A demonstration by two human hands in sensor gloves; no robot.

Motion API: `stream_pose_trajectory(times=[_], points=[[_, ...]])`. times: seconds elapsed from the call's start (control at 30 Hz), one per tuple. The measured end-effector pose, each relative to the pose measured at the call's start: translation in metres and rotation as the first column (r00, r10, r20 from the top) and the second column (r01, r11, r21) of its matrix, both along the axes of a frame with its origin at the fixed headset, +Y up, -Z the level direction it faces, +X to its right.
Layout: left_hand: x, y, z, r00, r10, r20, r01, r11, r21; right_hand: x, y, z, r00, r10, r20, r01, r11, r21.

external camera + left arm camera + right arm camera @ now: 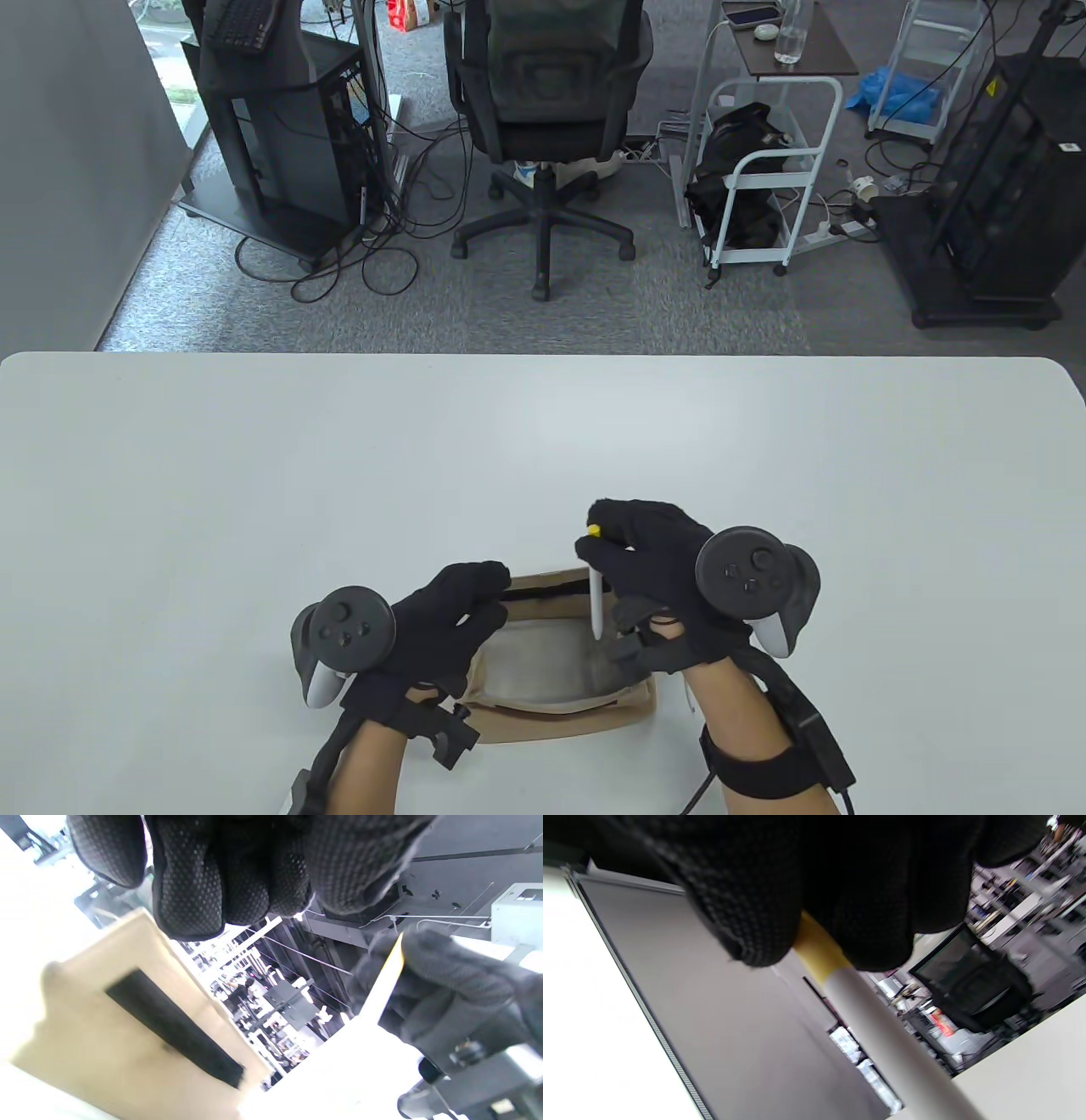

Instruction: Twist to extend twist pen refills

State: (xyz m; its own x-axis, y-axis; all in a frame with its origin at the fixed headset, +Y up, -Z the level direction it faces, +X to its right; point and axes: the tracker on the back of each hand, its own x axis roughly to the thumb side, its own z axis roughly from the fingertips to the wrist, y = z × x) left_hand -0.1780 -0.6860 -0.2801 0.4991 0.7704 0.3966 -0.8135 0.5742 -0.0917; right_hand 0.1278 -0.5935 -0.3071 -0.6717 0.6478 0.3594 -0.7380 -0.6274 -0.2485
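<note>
A white twist pen (597, 601) with a yellow end cap (594, 531) stands nearly upright over a shallow cardboard box (632, 709). My right hand (645, 569) grips its upper part, fingers wrapped around the yellow end; the right wrist view shows the yellow band and white barrel (882, 1043) coming out below the fingers. The pen also shows in the left wrist view (384, 984). My left hand (454, 615) rests on the box's left far rim with fingers curled; I cannot tell whether it holds anything. A black pen (543, 592) lies along the box's far wall.
The box holds a whitish liner (539, 671) and sits near the white table's (543, 441) front edge. Beyond the table are an office chair (547, 110), a computer cart and a white trolley on the floor.
</note>
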Motion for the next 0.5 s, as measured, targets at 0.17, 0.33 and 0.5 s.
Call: stream_pose_trajectory(times=[0.17, 0.33, 0.5], points=[[-0.009, -0.002, -0.002, 0.996, -0.076, -0.052, 0.076, 0.997, -0.008, 0.037, -0.017, -0.026, 0.92, 0.307, 0.244, -0.254, 0.941, -0.225], [-0.013, -0.006, -0.004, 0.994, -0.084, -0.069, 0.082, 0.996, -0.024, 0.068, -0.057, -0.052, 0.78, 0.509, 0.363, -0.332, 0.829, -0.449], [-0.013, -0.007, -0.004, 0.994, -0.086, -0.072, 0.084, 0.996, -0.029, 0.084, -0.1, -0.07, 0.668, 0.661, 0.342, -0.382, 0.7, -0.604]])
